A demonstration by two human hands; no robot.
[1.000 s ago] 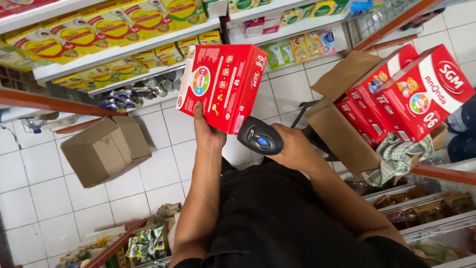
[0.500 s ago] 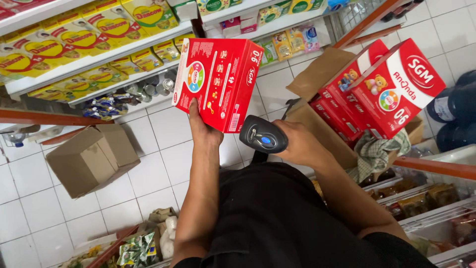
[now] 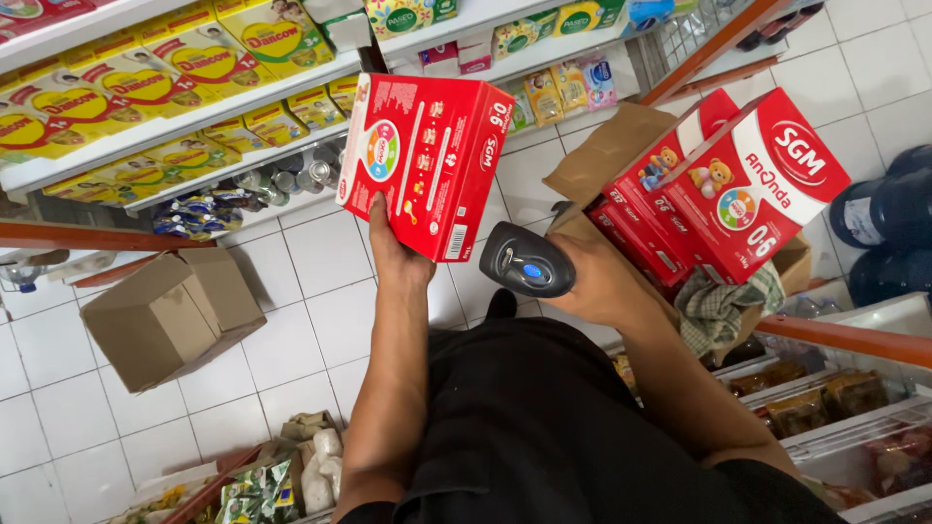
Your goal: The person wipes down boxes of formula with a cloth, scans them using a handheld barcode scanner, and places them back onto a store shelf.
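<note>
Red carton (image 3: 427, 165) upright in left hand (image 3: 396, 254) grip, right hand (image 3: 602, 281) grip grasping barcode scanner (image 3: 527, 260) just beside

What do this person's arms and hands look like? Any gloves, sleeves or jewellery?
Both arms are bare along all that shows, with no sleeve reaching the forearms. The left hand and right hand wear no gloves, and no watch, bracelet or ring is visible. The fingers are mostly hidden, so rings cannot be ruled out. Below the arms is black clothing.

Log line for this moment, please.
left hand: holds red box | right hand: grips black scanner beside it | open carton: more red boxes
</note>
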